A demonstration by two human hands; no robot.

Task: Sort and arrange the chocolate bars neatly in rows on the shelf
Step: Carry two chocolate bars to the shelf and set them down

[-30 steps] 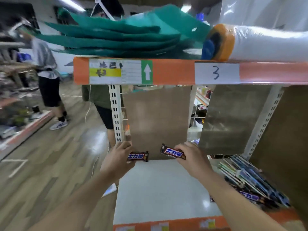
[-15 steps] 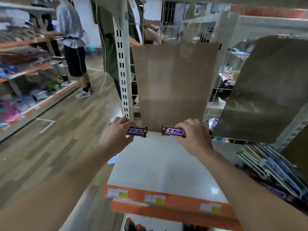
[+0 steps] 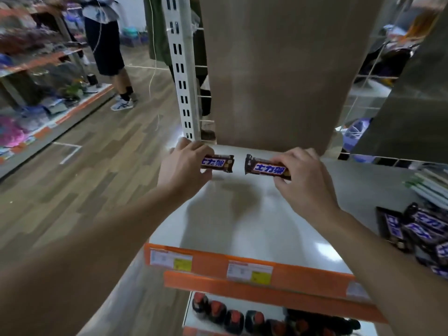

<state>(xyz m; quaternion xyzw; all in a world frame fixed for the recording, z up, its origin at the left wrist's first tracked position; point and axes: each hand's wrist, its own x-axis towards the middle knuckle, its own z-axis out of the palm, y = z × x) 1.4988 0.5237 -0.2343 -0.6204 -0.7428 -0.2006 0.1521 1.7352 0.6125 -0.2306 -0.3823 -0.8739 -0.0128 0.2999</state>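
The left hand [image 3: 184,166] grips the left bar [image 3: 219,163] by its left end, fingers curled over the top and thumb beneath, so only the right half of the wrapper shows. The right hand [image 3: 303,180] pinches the right bar [image 3: 266,169] at its right end, fingertips on the top edge and thumb under it. Both bars lie lengthwise, end to end with a small gap between them. Their brown wrappers face up, showing blue-and-white lettering.

They are at the back of the white shelf [image 3: 254,226], just in front of the brown back panel [image 3: 278,69]. Shadows fall on the shelf below them. They seem to be held a little above it, though the view does not settle whether they touch. The left bar is near the shelf's back left corner, beside the white slotted post [image 3: 180,69].

At the right end of the shelf a loose pile [image 3: 421,229] of the same bars lies in disorder, overlapping at different angles, well apart from the two in the hands. Behind the pile lies a stack of thin books [image 3: 431,185]. The shelf's front edge carries an orange strip [image 3: 303,275] with price labels [image 3: 249,271]. On the level below stands a row of dark bottles [image 3: 232,316] with red tops. To the left is a wooden floor [image 3: 84,166], where a person [image 3: 106,40] in dark shorts and trainers stands by another rack [image 3: 36,69] of goods.
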